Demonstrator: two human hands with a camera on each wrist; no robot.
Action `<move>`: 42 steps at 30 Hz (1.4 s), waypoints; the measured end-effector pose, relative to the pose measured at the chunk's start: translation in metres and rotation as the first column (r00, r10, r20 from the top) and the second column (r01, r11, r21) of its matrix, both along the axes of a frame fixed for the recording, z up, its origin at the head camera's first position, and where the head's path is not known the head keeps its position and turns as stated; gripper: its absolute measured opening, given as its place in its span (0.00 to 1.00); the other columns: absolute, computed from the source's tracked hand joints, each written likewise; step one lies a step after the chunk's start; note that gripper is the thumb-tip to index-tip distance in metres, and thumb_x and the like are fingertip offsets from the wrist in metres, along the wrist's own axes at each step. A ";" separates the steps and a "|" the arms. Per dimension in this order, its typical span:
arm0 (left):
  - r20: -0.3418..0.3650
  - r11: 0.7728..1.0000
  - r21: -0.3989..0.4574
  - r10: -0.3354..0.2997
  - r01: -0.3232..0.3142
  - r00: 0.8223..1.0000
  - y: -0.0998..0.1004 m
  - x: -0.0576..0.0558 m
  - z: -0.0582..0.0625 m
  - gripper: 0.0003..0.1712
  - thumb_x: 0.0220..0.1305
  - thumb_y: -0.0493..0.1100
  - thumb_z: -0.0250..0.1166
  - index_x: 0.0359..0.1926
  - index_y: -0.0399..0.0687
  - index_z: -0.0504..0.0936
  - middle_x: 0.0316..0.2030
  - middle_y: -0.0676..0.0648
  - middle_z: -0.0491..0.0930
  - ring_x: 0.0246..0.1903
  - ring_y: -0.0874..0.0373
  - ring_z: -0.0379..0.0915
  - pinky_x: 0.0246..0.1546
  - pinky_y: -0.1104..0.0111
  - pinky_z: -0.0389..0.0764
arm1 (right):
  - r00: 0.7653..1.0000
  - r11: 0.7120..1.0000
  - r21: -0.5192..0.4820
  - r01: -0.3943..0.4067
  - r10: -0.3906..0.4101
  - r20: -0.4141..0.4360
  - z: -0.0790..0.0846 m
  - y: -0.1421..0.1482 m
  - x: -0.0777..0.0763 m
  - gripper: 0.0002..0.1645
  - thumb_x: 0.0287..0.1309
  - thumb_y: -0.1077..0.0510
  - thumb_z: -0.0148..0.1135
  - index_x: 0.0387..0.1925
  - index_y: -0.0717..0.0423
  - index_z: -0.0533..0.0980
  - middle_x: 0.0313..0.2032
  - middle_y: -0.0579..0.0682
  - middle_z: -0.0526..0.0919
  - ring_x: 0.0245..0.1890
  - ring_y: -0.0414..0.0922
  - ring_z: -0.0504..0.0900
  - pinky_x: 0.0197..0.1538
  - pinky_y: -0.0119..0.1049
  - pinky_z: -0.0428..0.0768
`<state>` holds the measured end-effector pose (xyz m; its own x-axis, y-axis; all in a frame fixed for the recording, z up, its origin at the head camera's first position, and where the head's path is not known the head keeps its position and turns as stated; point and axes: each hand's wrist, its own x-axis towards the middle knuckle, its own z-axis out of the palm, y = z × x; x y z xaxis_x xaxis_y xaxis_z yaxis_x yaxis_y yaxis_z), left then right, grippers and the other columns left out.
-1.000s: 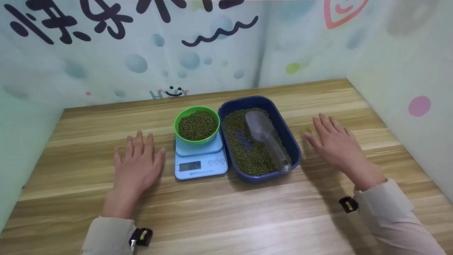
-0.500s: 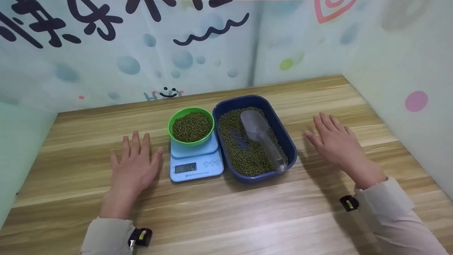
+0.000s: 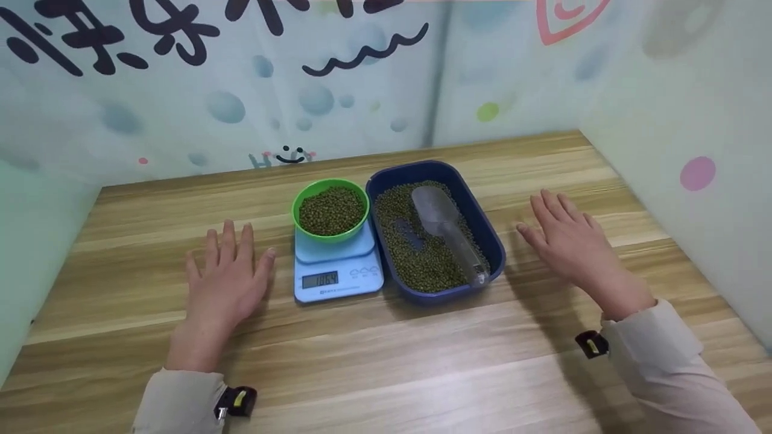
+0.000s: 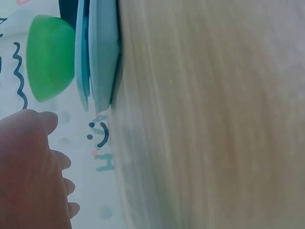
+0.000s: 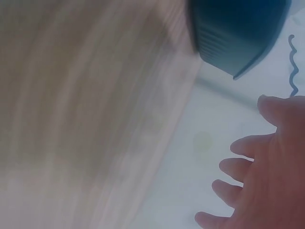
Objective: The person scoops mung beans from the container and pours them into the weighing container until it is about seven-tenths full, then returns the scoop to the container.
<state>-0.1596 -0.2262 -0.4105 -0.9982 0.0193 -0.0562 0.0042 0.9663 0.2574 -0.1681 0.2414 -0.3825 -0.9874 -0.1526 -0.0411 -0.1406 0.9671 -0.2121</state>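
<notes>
In the head view a green bowl (image 3: 331,237) full of small greenish beans (image 3: 333,211) stands on a light-blue kitchen scale (image 3: 339,289), whose display shows digits that look like 1864. Right beside the scale is a dark-blue tub (image 3: 491,247) with more of the beans, and a clear plastic scoop (image 3: 446,226) lies on top of them. My left hand (image 3: 226,286), fingers spread, is to the left of the scale and holds nothing. To the right of the tub is my right hand (image 3: 570,247), its fingers extended and nothing in them.
The wooden table (image 3: 386,374) is bordered at the back by a printed wall sheet (image 3: 362,90) and at the right by a pale side wall (image 3: 693,108). A small black device (image 3: 236,401) is strapped at the left cuff, another at the right.
The view shifts slightly as the head moves. Both hands keep their places beside the scale and the tub, and the bowl, scoop and beans stay put.
</notes>
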 end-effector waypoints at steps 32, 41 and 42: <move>-0.019 0.999 0.013 0.046 -0.045 0.999 -0.007 0.018 -0.010 0.45 0.64 0.70 0.25 0.72 0.45 0.39 0.71 0.39 0.28 0.69 0.38 0.21 0.61 0.38 0.23 | 0.998 0.998 -0.024 -0.054 0.054 0.019 -0.006 -0.017 -0.010 0.46 0.65 0.32 0.27 0.71 0.59 0.41 0.71 0.60 0.39 0.70 0.61 0.37 0.63 0.66 0.42; -0.031 0.999 0.011 0.050 -0.050 0.998 -0.008 0.020 -0.005 0.45 0.65 0.69 0.26 0.72 0.45 0.40 0.71 0.39 0.29 0.69 0.38 0.22 0.61 0.38 0.24 | 0.997 0.996 -0.046 -0.073 0.073 0.009 -0.002 -0.024 -0.015 0.45 0.65 0.32 0.28 0.71 0.58 0.41 0.71 0.59 0.39 0.70 0.60 0.37 0.64 0.66 0.42; -0.032 0.999 0.014 0.052 -0.051 0.998 -0.009 0.020 -0.005 0.45 0.65 0.69 0.26 0.72 0.44 0.40 0.71 0.39 0.29 0.69 0.38 0.22 0.61 0.38 0.24 | 0.997 0.996 -0.047 -0.075 0.076 0.010 -0.001 -0.025 -0.015 0.45 0.65 0.32 0.28 0.71 0.58 0.41 0.71 0.59 0.39 0.70 0.60 0.37 0.64 0.66 0.42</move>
<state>-0.1399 -0.2356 -0.4152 -0.9992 -0.0319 -0.0234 -0.0370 0.9620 0.2706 -0.1835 0.2163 -0.3839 -0.9726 -0.2284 -0.0442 -0.2097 0.9429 -0.2587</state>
